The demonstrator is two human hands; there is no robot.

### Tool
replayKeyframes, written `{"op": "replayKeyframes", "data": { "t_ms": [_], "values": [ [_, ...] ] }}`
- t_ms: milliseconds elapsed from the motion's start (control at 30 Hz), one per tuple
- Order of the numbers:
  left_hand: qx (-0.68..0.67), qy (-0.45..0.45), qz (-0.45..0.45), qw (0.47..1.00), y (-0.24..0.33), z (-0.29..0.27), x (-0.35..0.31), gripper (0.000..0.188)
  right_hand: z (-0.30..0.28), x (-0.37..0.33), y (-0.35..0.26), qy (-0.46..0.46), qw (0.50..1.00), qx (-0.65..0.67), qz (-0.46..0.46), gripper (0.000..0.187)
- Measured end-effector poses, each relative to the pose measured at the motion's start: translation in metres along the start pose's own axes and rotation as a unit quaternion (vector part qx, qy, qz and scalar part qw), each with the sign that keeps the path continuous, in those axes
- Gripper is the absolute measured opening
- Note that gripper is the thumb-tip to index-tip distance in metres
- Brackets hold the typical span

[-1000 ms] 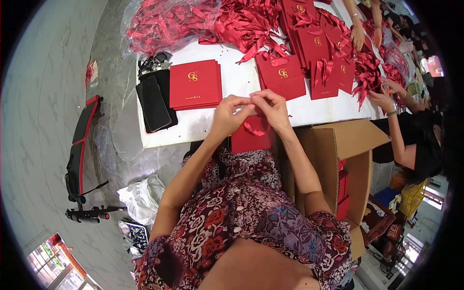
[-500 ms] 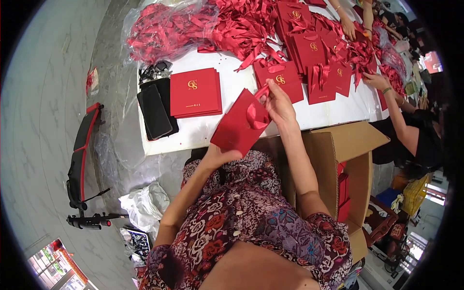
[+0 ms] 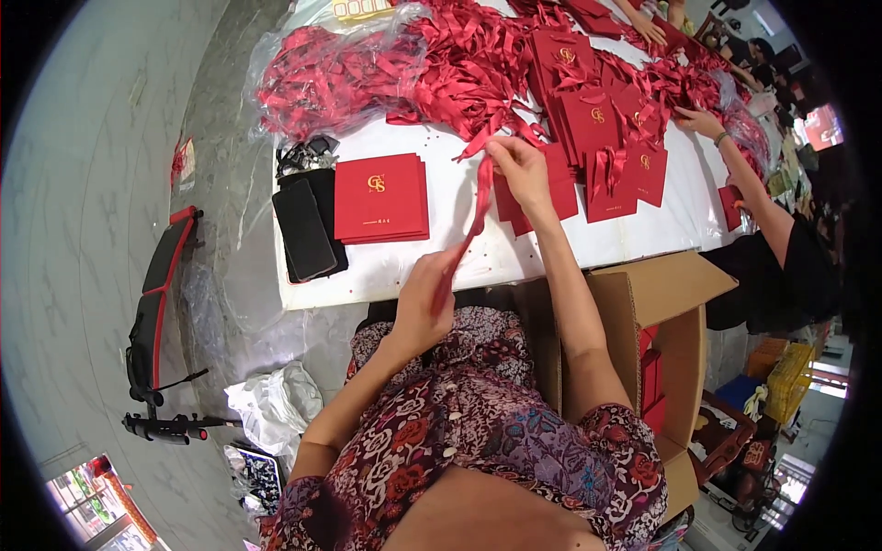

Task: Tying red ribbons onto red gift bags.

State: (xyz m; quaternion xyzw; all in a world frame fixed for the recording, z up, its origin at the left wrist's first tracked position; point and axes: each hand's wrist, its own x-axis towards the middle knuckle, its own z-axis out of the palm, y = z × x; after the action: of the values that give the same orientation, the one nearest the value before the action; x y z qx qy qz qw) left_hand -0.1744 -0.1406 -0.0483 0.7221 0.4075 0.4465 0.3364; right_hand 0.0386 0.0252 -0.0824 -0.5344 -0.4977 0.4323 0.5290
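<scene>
My left hand [image 3: 424, 298] is closed around a red paper bag [image 3: 449, 273], turned almost edge-on to me and somewhat blurred, in front of the table's near edge. From its top a red ribbon [image 3: 484, 188] runs upward, drawn out long. My right hand [image 3: 524, 174] pinches the ribbon's upper part between thumb and fingers, above the white tabletop. Left of my hands lies a neat stack of flat red bags [image 3: 381, 197] with gold lettering. Partly behind my right hand and forearm are more red bags [image 3: 554, 188].
A heap of red ribbons [image 3: 459, 92], partly in clear plastic, covers the table's far side. A black phone [image 3: 305, 234] lies left of the stack. An open cardboard box [image 3: 671, 275] holding red items stands right of me. Co-workers' hands [image 3: 700, 122] are at the far right.
My left hand has turned the bag from face-up to nearly edge-on. My right hand has moved up and left, drawing the ribbon out from the bag. The view has shifted slightly.
</scene>
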Motion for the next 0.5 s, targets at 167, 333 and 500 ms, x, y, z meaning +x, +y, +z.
{"op": "replayKeyframes", "data": {
  "t_ms": [167, 333, 500],
  "values": [
    [0.245, -0.098, 0.008, 0.964, 0.001, 0.016, -0.010, 0.079, 0.007, 0.019, 0.001, -0.019, 0.895, -0.380, -0.233, 0.019],
    [0.327, -0.194, 0.009, 0.925, -0.017, 0.036, -0.013, 0.083, 0.021, 0.042, 0.032, -0.034, 0.789, -0.526, -0.316, 0.018],
    [0.260, -0.191, 0.002, 0.947, -0.021, 0.042, -0.005, 0.073, 0.025, 0.046, 0.044, -0.061, 0.760, -0.563, -0.318, 0.012]
  ]
}}
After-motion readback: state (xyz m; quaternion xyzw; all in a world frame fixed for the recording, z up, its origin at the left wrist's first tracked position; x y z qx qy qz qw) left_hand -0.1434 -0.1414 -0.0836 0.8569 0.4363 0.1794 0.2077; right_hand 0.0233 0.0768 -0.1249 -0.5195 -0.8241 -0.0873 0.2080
